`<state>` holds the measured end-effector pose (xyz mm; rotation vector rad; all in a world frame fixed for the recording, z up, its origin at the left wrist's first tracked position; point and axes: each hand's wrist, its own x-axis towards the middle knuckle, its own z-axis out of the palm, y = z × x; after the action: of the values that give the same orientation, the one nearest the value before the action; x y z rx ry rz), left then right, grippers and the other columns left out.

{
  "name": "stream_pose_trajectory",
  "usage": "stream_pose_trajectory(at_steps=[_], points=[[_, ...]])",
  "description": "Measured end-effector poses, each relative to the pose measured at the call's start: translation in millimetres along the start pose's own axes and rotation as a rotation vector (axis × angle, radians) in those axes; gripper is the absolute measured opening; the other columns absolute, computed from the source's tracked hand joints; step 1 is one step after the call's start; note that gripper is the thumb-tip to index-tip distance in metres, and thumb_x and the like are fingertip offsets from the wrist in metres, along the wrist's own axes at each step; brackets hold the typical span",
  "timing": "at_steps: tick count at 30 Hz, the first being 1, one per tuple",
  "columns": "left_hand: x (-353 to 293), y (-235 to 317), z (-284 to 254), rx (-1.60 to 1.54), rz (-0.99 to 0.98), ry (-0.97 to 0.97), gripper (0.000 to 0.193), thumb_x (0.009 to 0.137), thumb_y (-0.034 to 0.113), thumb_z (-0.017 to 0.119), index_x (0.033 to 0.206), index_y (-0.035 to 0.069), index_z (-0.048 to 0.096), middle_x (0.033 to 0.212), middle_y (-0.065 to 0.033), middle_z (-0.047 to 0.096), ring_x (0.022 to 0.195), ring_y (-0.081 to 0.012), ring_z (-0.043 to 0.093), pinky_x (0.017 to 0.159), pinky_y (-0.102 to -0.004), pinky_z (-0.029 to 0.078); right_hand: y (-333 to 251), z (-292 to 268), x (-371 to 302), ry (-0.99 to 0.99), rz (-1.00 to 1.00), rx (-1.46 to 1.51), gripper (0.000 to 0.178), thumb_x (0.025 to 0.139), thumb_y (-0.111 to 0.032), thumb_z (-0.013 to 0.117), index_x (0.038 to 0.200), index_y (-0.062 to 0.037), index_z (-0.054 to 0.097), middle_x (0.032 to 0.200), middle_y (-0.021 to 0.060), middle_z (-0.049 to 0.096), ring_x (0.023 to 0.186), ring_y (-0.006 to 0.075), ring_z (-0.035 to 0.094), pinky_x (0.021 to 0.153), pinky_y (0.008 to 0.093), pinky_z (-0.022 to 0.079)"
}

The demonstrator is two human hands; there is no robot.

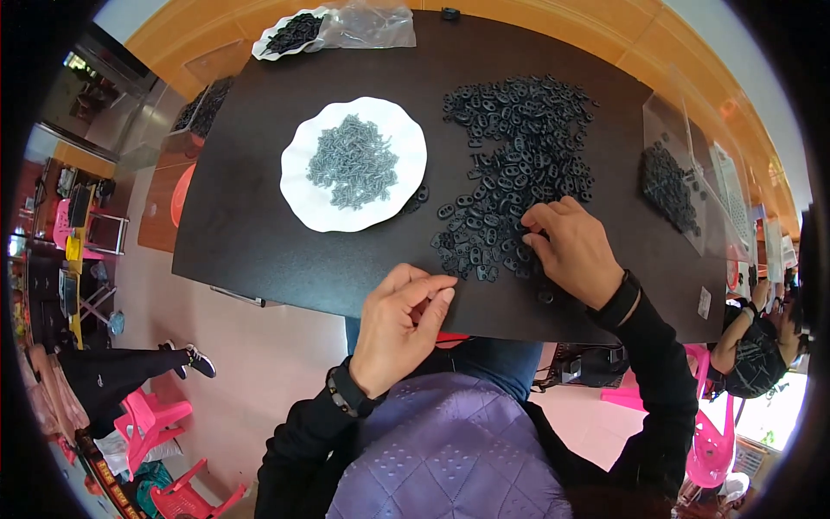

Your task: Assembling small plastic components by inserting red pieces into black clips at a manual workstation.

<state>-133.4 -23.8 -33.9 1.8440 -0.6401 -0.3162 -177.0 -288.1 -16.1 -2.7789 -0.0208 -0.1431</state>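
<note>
A loose pile of small black oval plastic pieces with two holes (527, 151) spreads over the right half of the dark table. At its near edge, my right hand (575, 251) has thumb and forefinger bent together among the pieces; what lies between the tips is hard to make out. My left hand (399, 324) is over the table's front edge, its thumb and forefinger pinched. Anything in that pinch is too small to tell. Left of the pile stands a white scalloped plate (303, 203) heaped with small silvery, spring-like pieces (353, 163).
A second white plate (263, 50) with black pieces and a clear plastic bag (367, 28) are at the far left. Clear bins of black parts stand by the left side (177, 138) and on the right (702, 229). Pink stools (151, 424) and another person (756, 350) are beyond the table.
</note>
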Motion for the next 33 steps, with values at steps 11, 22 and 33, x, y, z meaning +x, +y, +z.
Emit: stream_pose_trajectory(at_steps=[11, 22, 33], points=[[-5, 1, 8, -0.024, -0.031, -0.048, 0.014, 0.093, 0.006, 0.070, 0.106, 0.002, 0.075, 0.086, -0.0047, 0.061, 0.066, -0.0096, 0.054, 0.059, -0.0241, 0.043, 3, 6, -1, 0.057, -0.066, 0.008, 0.017, 0.082, -0.005, 0.070, 0.098, -0.0061, 0.065, 0.086, 0.0087, 0.065, 0.087, 0.0311, 0.060, 0.075, 0.0415, 0.049], [-9, -3, 12, 0.017, -0.015, -0.069, 0.014, 0.094, 0.007, 0.069, 0.105, 0.002, 0.075, 0.086, -0.0059, 0.061, 0.067, -0.0115, 0.057, 0.060, -0.0250, 0.044, 0, 10, -2, 0.081, -0.068, 0.061, 0.017, 0.081, -0.005, 0.072, 0.096, -0.0073, 0.064, 0.079, 0.0072, 0.065, 0.083, 0.0304, 0.060, 0.073, 0.0410, 0.048], [-11, -4, 12, 0.033, -0.014, -0.076, 0.014, 0.094, 0.007, 0.069, 0.105, 0.001, 0.075, 0.085, -0.0075, 0.062, 0.067, -0.0135, 0.058, 0.061, -0.0262, 0.045, -17, 1, -9, -0.015, -0.084, 0.084, 0.016, 0.080, -0.010, 0.074, 0.093, -0.0084, 0.065, 0.081, 0.0060, 0.064, 0.083, 0.0293, 0.061, 0.072, 0.0405, 0.049]])
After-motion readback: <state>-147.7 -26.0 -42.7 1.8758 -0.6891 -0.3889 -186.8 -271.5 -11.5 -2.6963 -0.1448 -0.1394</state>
